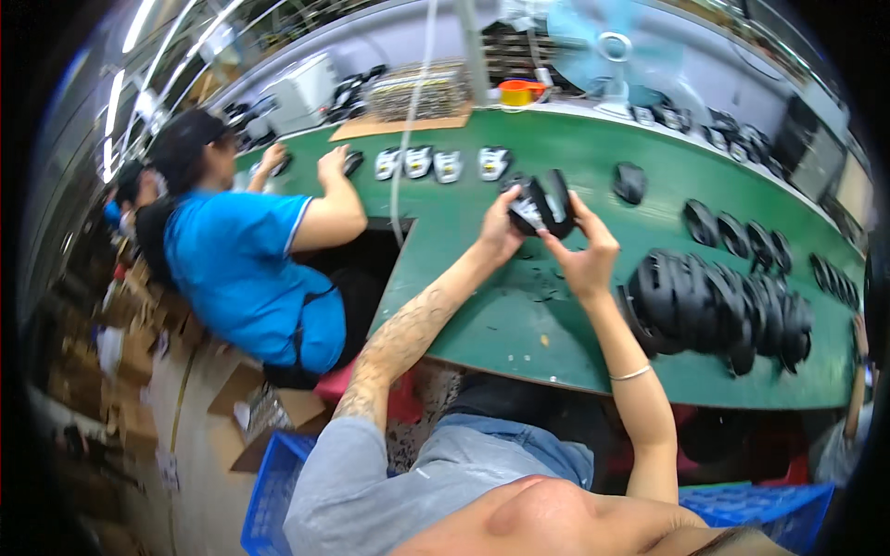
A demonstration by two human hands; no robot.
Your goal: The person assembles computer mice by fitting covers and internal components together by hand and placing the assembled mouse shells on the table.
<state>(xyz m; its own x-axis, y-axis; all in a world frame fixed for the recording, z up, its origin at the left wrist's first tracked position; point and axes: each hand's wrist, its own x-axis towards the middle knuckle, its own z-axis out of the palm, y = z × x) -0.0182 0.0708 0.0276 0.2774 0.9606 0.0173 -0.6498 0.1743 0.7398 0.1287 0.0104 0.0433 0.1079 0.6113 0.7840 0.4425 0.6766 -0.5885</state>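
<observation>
Above the green workbench (482, 324), my left hand (502, 227) grips the open lower half of a computer mouse (526, 208), with pale parts showing inside. My right hand (591, 258) pinches a curved black mouse top shell (559, 202), tilted up close beside that lower half. Whether the two pieces touch, I cannot tell. Several mouse lower halves with white insides (448, 167) lie in a row beyond my left hand. A closed-looking black mouse (629, 183) rests on the bench to the right of my hands.
Many black shells (691, 296) are stacked on the right, with shorter rows of shells (732, 233) behind. At left, a co-worker in blue (241, 241) handles a dark piece. A white cable (399, 185) hangs down. Blue crates (273, 496) flank me; a fan (615, 69) stands behind.
</observation>
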